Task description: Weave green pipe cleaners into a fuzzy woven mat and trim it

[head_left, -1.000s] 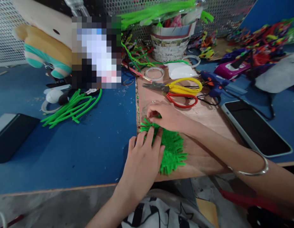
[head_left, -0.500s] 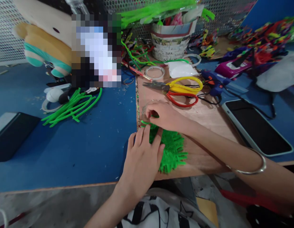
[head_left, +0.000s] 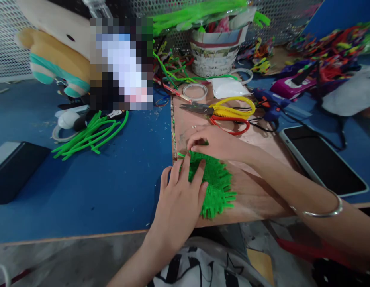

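Observation:
A fuzzy green pipe-cleaner piece with short strands sticking out round its rim lies on the wooden board. My left hand rests flat on its left part, fingers spread. At the far edge of the piece, my right hand has thumb and forefinger pinched together by the upper strands; the fingertips cover whatever is between them. Just beyond my right hand are scissors with one yellow and one red handle, blades pointing left.
Loose green pipe cleaners lie on the blue table at left, near a dark box. A phone sits at right. Behind stand a glue gun, a tape ring, a woven basket and a plush toy.
My right hand has shifted slightly right, uncovering more of the green piece's upper edge. The strands under its fingertips lie differently. My left hand stays nearly in place.

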Available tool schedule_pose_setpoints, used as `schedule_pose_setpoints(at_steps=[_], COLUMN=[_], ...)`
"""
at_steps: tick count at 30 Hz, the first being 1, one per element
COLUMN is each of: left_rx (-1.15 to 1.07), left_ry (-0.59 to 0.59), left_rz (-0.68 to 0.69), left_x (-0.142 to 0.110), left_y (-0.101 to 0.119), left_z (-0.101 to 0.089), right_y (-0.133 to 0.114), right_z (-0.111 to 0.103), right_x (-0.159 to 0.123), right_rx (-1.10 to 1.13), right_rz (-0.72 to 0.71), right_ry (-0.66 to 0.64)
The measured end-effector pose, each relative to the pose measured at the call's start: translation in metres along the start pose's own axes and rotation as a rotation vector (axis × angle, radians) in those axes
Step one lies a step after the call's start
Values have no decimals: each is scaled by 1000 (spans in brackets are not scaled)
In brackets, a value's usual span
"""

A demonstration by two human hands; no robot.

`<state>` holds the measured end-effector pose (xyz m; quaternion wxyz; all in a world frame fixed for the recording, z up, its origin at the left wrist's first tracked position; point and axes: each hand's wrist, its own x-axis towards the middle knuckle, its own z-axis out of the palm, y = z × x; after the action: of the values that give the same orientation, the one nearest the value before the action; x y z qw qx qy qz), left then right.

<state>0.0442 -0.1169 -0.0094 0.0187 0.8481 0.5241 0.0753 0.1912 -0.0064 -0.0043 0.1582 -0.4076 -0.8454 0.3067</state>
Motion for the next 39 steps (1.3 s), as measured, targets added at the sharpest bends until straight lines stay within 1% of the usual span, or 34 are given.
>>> schedule_pose_setpoints(at_steps=[2,4,9,14,16,18,20,24,29,34,36,39], left_rx=[6,4,-12,-37,-51,-60,-61,-44,-24,-15,-9,0], left_ry=[22,19,-17,-5,-11,-17,-13,8,22,16,16,25], left_rz=[25,53,58,33,31,25,28,50,54,52,47,52], left_x=[0,0,1,1,1,1,1,1,2,2,2,2], left_y=[0,-1,-1,-2,-2,-2,-3,-2,-2,-2,-2,-2], left_z=[0,0,-1,1,2,3,3,3,3,4,5,5], right_y=[0,0,-2,-5,-6,-7,-8,-8,-3,3,4,4], right_z=[-4,-7,-14,-28,-33,-35,-34,-31,-27,-25,-25,-24], right_x=[-1,-3,-10,-15,-16,-18,-20,-20,-18,-18,-18,-18], right_rx=[-7,-37,-151,-278,-300,-315,-324,-322,-345,-385,-375,-331], right_rz=[-20,-27,-50,46,71,84,93,55,47,4,-9,-64], right_ry=[20,24,-80,-140,-190,-244,-265,-230,-243,-200,-193,-135])
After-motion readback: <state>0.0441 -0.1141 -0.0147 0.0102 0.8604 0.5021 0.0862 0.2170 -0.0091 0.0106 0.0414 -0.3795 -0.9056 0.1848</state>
